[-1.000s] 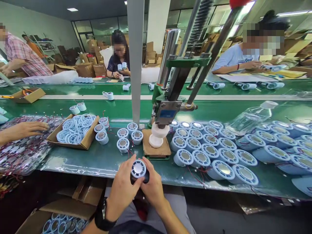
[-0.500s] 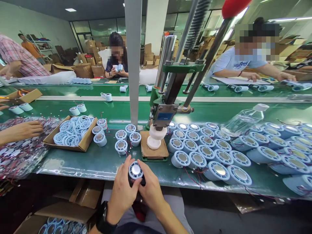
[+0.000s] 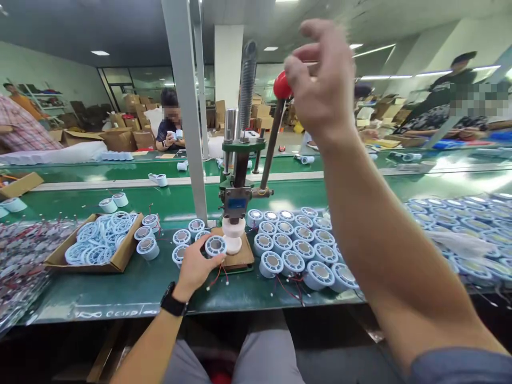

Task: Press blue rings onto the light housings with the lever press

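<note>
Gripping a round blue-and-white part [image 3: 215, 246] between thumb and bent fingers, the left hand [image 3: 196, 268] reaches forward over the green bench [image 3: 120, 288] to the near left of the press [image 3: 237, 202]. Its forearm slants up from below and left of the press, a dark watch [image 3: 173, 302] around the wrist. The part's slotted rim and grey disc face up and toward the viewer, and red and dark wires [image 3: 218, 277] hang beneath it. It sits just beside the press's white lower cup [image 3: 233, 245], overlapping its edge in view; whether the two touch cannot be told.

The right arm stretches diagonally up from the near right of the press, so that the right hand [image 3: 326, 80] is raised high at the press's upper right, next to the red knob [image 3: 281, 86] on the lever [image 3: 273, 141]. Its fingers are loosely curled and apart, slightly blurred, not wrapped around the knob; the thumb lies right at it, though contact is unclear.

Rows of similar parts [image 3: 294, 260] stand to the right of the press, and a smaller cluster [image 3: 181, 238] stands to its left. Farther left of the press, a cardboard box [image 3: 127, 250] holds pale blue rings [image 3: 100, 240].
</note>
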Motion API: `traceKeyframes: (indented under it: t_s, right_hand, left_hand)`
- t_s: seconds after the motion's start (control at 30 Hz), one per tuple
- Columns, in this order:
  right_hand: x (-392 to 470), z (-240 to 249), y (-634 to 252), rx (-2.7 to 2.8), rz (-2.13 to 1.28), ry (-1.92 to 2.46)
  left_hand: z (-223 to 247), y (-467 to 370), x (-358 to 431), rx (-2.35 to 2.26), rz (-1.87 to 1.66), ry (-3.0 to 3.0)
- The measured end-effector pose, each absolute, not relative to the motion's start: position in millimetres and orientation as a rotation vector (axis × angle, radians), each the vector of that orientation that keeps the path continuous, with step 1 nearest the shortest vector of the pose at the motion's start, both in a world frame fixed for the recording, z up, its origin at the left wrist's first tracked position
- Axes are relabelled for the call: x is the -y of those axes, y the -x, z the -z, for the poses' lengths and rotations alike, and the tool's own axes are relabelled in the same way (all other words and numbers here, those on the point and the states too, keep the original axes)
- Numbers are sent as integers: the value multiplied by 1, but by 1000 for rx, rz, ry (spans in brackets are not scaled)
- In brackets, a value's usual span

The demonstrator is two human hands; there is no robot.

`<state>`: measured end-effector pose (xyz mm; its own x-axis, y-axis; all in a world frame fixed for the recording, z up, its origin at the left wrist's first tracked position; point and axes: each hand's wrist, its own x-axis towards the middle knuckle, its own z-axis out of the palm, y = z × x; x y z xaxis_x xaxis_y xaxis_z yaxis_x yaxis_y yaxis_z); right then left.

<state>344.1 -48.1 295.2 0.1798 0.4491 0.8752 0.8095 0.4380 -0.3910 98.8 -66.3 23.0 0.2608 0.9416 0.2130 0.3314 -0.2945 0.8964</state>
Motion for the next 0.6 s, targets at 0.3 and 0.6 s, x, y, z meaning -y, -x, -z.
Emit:
traceKeyframes:
  t_s: [0.3, 0.6]
  right_hand:
    - [-16, -299, -350, 1517, 6, 1035]
    - [147, -202, -305, 1367, 423, 923]
  left_hand:
    - [-13, -152, 17, -725, -900, -1540]
    - [7, -151, 29, -705, -1014, -1518]
